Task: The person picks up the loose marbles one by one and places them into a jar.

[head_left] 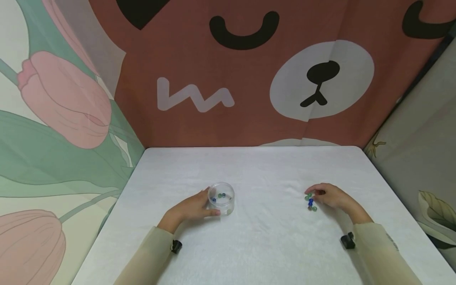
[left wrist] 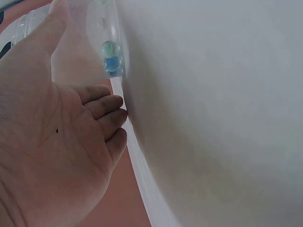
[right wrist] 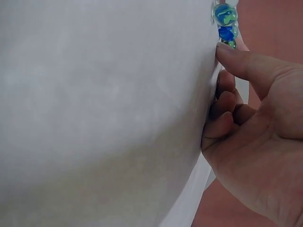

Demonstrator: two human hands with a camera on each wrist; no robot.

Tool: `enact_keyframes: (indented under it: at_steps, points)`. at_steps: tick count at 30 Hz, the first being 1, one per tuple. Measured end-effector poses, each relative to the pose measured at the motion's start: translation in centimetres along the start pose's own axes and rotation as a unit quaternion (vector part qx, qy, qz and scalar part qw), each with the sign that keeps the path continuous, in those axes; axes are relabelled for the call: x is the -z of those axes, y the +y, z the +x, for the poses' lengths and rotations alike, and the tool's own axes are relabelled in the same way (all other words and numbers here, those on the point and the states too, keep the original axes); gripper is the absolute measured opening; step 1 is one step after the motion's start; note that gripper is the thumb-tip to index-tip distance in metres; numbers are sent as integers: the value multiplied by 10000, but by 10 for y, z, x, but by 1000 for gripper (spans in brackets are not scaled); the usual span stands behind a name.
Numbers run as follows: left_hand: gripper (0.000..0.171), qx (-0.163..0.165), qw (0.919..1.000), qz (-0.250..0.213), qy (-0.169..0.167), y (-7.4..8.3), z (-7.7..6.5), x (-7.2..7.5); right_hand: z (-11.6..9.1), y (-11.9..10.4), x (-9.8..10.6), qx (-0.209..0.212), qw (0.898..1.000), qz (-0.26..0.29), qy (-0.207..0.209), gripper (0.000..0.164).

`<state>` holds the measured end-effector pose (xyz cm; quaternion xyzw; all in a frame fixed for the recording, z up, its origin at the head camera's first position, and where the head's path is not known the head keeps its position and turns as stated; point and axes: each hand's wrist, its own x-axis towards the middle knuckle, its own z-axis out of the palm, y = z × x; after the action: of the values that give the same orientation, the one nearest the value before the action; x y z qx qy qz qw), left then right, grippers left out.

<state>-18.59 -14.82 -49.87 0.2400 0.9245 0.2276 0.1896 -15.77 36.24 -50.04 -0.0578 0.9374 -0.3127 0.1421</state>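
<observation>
My left hand (head_left: 194, 206) holds a clear round plastic jar (head_left: 231, 204) that stands upright on the table, thumb on the near side and fingers behind it. Several glass marbles (head_left: 220, 195) lie inside the jar; in the left wrist view a green and a blue marble (left wrist: 111, 63) show through its wall. My right hand (head_left: 331, 196) is at a small cluster of green, blue and brownish marbles (head_left: 310, 202) on the right. In the right wrist view a small green marble (right wrist: 230, 43) lies between thumb and index finger, and the other fingers are curled against the cloth.
A white cloth covers the table (head_left: 263, 245). Behind it hangs a brown curtain (head_left: 192, 130) with a bear face, and a floral curtain (head_left: 64, 166) stands on the left. A wide stretch of tabletop separates the jar and the loose marbles.
</observation>
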Motion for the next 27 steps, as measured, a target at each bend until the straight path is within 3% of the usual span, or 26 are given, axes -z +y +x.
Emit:
enact_keyframes:
  at_steps: [15,27]
  points:
    - [111,-25,10000,-40,-15,-2,0,-1,-1,0,-1,-164,9997,193,55,19]
    - [115,-33,10000,57,-19,-2,0,0,-3,-10,3,-340,9990,254,138,25]
